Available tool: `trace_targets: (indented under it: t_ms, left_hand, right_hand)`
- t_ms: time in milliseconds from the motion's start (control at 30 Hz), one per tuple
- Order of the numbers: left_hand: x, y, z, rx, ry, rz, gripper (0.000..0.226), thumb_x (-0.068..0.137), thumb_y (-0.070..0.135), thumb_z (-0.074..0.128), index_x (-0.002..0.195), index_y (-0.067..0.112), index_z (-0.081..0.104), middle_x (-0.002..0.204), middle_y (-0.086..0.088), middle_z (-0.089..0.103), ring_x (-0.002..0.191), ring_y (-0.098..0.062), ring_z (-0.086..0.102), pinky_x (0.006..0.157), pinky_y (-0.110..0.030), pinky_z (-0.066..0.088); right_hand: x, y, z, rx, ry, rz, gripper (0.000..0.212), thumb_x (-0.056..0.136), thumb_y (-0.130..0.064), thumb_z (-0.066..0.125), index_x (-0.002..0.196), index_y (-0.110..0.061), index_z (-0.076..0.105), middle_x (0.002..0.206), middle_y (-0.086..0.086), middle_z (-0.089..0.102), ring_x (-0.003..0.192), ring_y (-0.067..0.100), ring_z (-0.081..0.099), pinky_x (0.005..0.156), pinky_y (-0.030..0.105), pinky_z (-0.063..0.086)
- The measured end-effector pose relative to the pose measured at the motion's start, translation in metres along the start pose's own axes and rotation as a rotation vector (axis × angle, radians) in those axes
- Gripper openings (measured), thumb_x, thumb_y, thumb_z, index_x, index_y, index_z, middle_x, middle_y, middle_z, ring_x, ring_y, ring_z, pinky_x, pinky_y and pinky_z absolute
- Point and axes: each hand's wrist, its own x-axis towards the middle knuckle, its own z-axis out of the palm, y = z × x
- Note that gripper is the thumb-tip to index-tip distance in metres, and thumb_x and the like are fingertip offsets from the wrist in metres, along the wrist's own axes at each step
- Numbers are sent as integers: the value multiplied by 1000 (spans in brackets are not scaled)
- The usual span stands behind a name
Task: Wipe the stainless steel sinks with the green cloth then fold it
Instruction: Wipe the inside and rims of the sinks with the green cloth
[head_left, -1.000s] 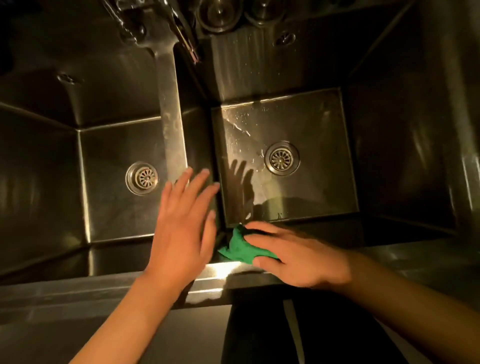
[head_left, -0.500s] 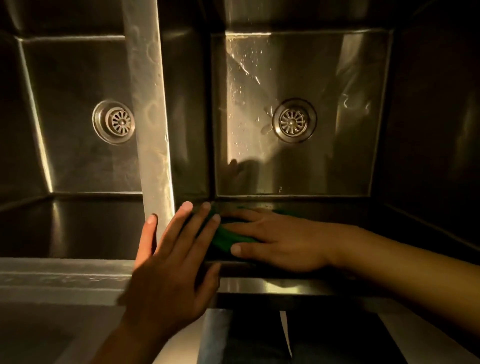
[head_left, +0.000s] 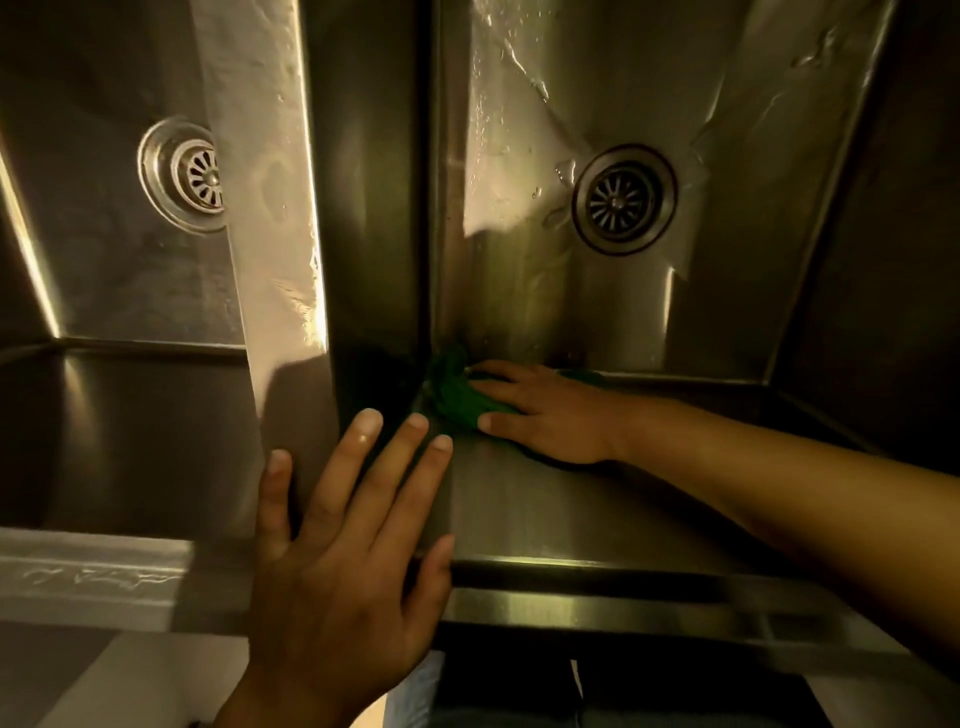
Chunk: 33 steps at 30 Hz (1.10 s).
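Observation:
Two stainless steel sinks lie side by side: the left sink (head_left: 104, 291) and the right sink (head_left: 737, 291), split by a steel divider (head_left: 270, 218). The green cloth (head_left: 457, 395) is bunched in the near left corner of the right sink, against its front wall. My right hand (head_left: 550, 415) lies flat on the cloth and presses it to the steel, fingers straight and pointing left. My left hand (head_left: 337, 561) rests with spread fingers on the front rim where the divider meets it, holding nothing. Much of the cloth is hidden under my right hand.
Each sink has a round drain strainer, the left drain (head_left: 200, 176) and the right drain (head_left: 623, 200). Water streaks glisten on the right sink's floor. The front rim (head_left: 597, 608) runs across the bottom, with pale floor below it.
The view has dropped and closed in on the sinks. My right hand has pushed the cloth from the front rim down into the right sink's near left corner. My left hand stays on the divider.

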Motion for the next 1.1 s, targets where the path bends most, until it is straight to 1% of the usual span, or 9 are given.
trace_targets:
  t_ms: [167, 300, 367, 433, 567, 733, 833, 967, 1100]
  left_hand:
    - [1, 12, 0, -44, 41, -50, 53, 101, 42, 40, 148, 22, 55, 158, 0, 48, 158, -21, 22, 124, -60, 5]
    - [20, 48, -3, -201, 76, -176, 47, 94, 39, 52, 137, 25, 66, 152, 1, 55, 155, -24, 30, 122, -66, -5]
    - [28, 69, -4, -324, 10, -154, 47, 94, 38, 51, 137, 25, 66, 154, -2, 54, 155, -26, 30, 125, -59, 2]
    - [32, 87, -5, -367, -126, -116, 50, 95, 40, 47, 138, 23, 65, 151, -3, 56, 152, -27, 36, 126, -53, 12]
    - [44, 101, -10, -359, -299, -255, 54, 97, 48, 39, 137, 22, 65, 140, -3, 64, 138, -26, 52, 111, -53, 36]
    - [44, 103, -8, -384, -214, -332, 47, 97, 37, 44, 139, 23, 61, 139, -1, 64, 135, -24, 53, 106, -48, 37]
    - [41, 105, -3, -352, -155, -372, 46, 95, 32, 46, 138, 23, 62, 136, -2, 65, 130, -23, 53, 104, -49, 41]
    - [45, 110, 1, -276, -176, -377, 44, 95, 42, 48, 132, 24, 64, 127, -5, 70, 118, -28, 63, 95, -52, 49]
    - [51, 111, 1, -252, -301, -338, 43, 103, 49, 41, 132, 28, 66, 126, -2, 71, 117, -26, 66, 96, -51, 50]
  right_hand:
    - [-36, 54, -4, 30, 9, 215, 59, 104, -56, 38, 159, -43, 22, 170, -6, 14, 155, 28, 17, 127, 45, 15]
    - [-106, 91, -9, 26, 51, 396, 57, 105, -53, 38, 159, -41, 25, 169, -8, 17, 154, 23, 20, 126, 44, 18]
    - [-143, 94, -10, 8, 65, 467, 56, 104, -55, 36, 158, -44, 26, 168, -12, 16, 155, 20, 18, 127, 44, 16]
    - [-174, 85, -9, 25, 91, 520, 56, 103, -56, 36, 157, -45, 27, 168, -13, 15, 154, 20, 16, 127, 42, 15]
    - [-209, 43, -9, 45, 117, 488, 56, 102, -54, 39, 157, -43, 31, 168, -13, 14, 155, 17, 13, 127, 37, 12]
    - [-192, -7, -6, 67, 106, 335, 59, 101, -60, 38, 158, -47, 26, 169, -14, 13, 157, 16, 6, 127, 44, 13]
    - [-149, -19, -2, 96, 110, 210, 55, 104, -54, 40, 157, -44, 30, 167, -11, 20, 156, 19, 11, 127, 46, 14]
    - [-100, -1, -2, 126, 87, 169, 53, 106, -48, 42, 157, -38, 34, 166, -6, 26, 154, 24, 21, 125, 49, 19]
    - [-93, 54, -11, 101, 45, 299, 55, 106, -46, 42, 159, -32, 33, 166, 2, 26, 151, 27, 28, 125, 45, 22]
